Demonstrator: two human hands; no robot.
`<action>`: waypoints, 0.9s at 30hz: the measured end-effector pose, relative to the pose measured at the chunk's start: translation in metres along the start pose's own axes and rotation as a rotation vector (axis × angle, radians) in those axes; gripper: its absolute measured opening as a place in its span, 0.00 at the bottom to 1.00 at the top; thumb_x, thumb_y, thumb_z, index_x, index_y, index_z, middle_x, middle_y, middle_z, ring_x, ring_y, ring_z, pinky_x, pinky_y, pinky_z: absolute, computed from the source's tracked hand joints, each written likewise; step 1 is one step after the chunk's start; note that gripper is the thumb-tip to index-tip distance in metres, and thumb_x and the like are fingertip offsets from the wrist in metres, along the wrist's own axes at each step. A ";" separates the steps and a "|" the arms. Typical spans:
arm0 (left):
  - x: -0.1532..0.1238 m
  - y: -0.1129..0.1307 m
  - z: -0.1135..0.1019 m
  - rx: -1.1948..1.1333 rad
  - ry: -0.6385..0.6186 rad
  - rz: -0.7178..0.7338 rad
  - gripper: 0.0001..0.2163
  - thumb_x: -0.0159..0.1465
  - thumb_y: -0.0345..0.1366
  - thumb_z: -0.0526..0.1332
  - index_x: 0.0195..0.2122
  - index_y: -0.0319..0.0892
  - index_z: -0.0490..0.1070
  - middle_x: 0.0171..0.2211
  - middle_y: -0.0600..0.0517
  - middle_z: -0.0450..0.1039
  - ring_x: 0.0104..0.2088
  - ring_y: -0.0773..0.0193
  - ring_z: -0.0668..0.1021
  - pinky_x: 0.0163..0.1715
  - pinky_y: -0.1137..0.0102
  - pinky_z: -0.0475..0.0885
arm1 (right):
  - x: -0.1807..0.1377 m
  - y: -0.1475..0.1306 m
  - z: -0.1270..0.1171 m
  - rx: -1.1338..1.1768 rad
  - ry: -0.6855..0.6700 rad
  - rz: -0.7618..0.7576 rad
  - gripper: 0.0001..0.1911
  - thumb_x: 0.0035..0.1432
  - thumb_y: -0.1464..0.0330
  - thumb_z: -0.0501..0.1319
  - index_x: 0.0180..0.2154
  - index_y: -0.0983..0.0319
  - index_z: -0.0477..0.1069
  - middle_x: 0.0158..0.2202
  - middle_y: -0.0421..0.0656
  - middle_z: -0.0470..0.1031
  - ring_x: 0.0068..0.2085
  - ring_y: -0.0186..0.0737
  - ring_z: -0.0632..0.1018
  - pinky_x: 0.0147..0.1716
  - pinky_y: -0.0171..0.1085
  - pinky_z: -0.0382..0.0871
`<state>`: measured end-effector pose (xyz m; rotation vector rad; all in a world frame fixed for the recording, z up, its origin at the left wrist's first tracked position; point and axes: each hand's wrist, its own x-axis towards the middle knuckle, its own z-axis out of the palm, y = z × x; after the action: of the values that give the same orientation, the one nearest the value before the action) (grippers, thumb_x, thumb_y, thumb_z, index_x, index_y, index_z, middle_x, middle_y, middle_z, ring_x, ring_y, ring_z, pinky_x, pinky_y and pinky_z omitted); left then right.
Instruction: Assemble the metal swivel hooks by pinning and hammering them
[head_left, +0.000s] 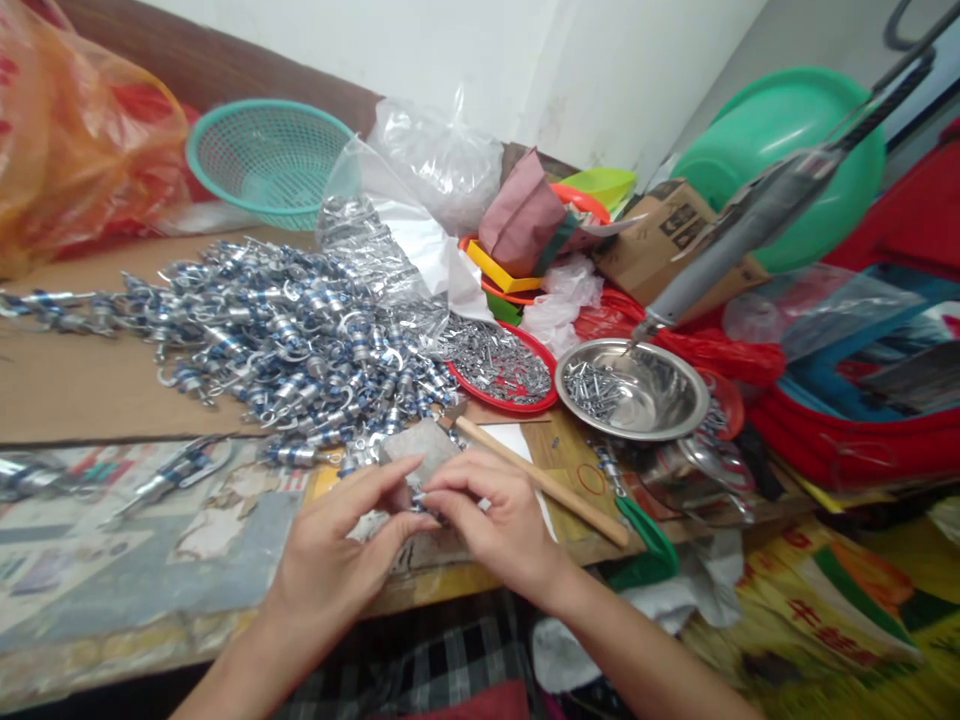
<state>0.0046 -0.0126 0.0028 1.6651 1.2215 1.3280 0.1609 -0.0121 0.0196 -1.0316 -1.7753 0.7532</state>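
Close to the table's front edge, my left hand (349,530) and my right hand (499,515) meet with bent fingers. Between their fingertips is a small metal fitting (417,496) with a bit of blue, mostly covered by the fingers. Just beyond them sits a grey block (424,447). A wooden handle (551,485) slants past my right hand, its far end by the block. Behind my left hand spreads a large pile of silver hooked fittings with blue bands (300,330). Two such fittings (169,475) lie apart at the left, blurred.
A steel bowl (667,395) holds pins; a red plate (525,398) beside it carries small metal parts. A grey power screwdriver (720,250) hangs tip-down over the bowl. At the back are a teal basket (270,150), plastic bags (442,160) and a green basin (795,150).
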 end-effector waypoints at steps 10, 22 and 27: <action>-0.003 0.008 -0.004 -0.080 -0.067 -0.069 0.06 0.50 0.31 0.65 0.24 0.51 0.81 0.24 0.52 0.77 0.26 0.61 0.77 0.26 0.72 0.70 | -0.013 0.007 -0.004 0.008 0.002 -0.089 0.05 0.55 0.70 0.61 0.33 0.61 0.76 0.32 0.42 0.73 0.35 0.35 0.76 0.35 0.34 0.71; 0.001 0.016 -0.013 0.024 -0.189 -0.007 0.05 0.52 0.32 0.64 0.21 0.46 0.78 0.25 0.53 0.75 0.28 0.64 0.76 0.30 0.73 0.69 | -0.022 0.012 -0.026 -0.452 -0.076 -0.732 0.12 0.59 0.77 0.53 0.42 0.70 0.72 0.37 0.53 0.77 0.42 0.42 0.77 0.37 0.37 0.74; 0.002 0.018 -0.016 -0.035 -0.281 -0.132 0.05 0.53 0.33 0.63 0.23 0.47 0.78 0.30 0.53 0.79 0.33 0.62 0.78 0.36 0.73 0.71 | -0.023 0.011 -0.017 -0.309 0.008 -0.547 0.12 0.55 0.80 0.57 0.40 0.66 0.75 0.36 0.51 0.78 0.37 0.37 0.78 0.33 0.33 0.75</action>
<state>-0.0060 -0.0176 0.0237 1.6511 1.1135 0.9922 0.1854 -0.0265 0.0072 -0.6792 -2.0765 0.1381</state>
